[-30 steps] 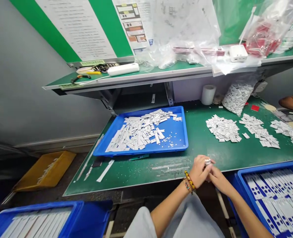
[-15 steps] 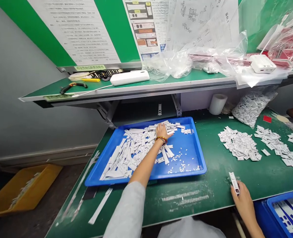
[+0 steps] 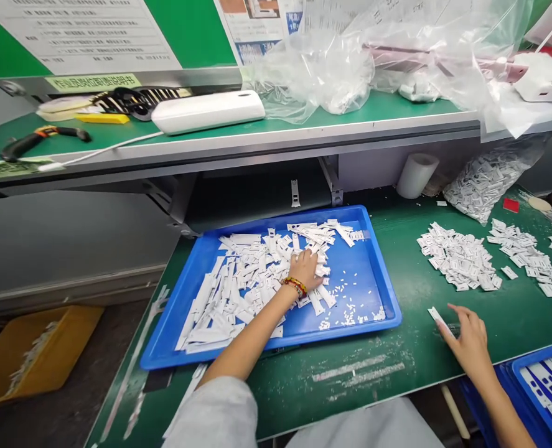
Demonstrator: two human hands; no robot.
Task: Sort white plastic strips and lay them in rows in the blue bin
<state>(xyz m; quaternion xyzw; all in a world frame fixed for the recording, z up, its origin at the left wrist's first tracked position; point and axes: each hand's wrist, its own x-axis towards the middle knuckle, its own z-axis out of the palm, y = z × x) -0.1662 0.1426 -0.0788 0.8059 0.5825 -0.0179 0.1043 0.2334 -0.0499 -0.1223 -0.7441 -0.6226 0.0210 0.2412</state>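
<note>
My left hand (image 3: 305, 271), with beaded bracelets at the wrist, lies on the heap of white plastic pieces (image 3: 252, 267) in the large blue tray (image 3: 394, 305). Its fingers are spread over the pieces. Small white bits are scattered on the tray's right part. Over the green table (image 3: 304, 398), my right hand (image 3: 467, 339) has its thumb and index finger apart. A white strip (image 3: 440, 320) lies at the thumb, partly hidden by it.
Piles of small white parts (image 3: 460, 258) and a filled clear bag (image 3: 488, 180) are at the right. A second blue tray (image 3: 518, 367) is at the lower right, a yellow bin (image 3: 65, 348) lower left. A shelf (image 3: 304, 130) spans above the table.
The view has moved closer and lower. My left hand has drawn back a little toward me over the heap. My right hand has opened, and the strip it held upright now lies lower.
</note>
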